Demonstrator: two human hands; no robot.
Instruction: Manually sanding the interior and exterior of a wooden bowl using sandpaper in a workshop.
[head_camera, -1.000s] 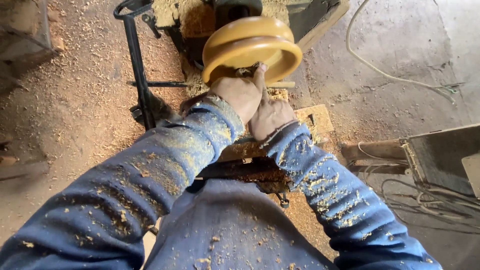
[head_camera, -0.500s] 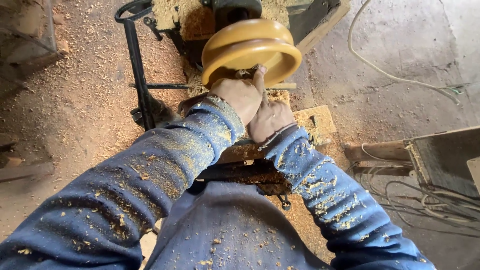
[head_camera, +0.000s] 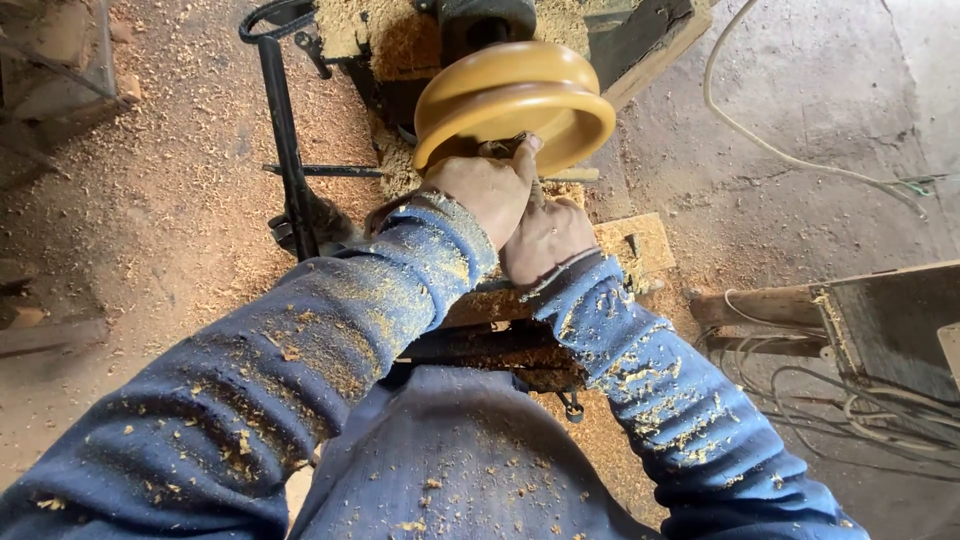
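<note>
The round yellow wooden bowl-shaped workpiece (head_camera: 512, 105) on the lathe looks smoothly shaped already, finishing apparently left; left hand (head_camera: 482, 192) and right hand (head_camera: 546, 238) press together beneath its rim, their grip contents hidden, sawdust covering the floor (head_camera: 160, 200).

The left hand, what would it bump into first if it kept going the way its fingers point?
The left hand points up toward the yellow wooden bowl. Its fingertips already look to be at the bowl's rim, so it would likely meet that first, though depth is hard to judge.
</note>
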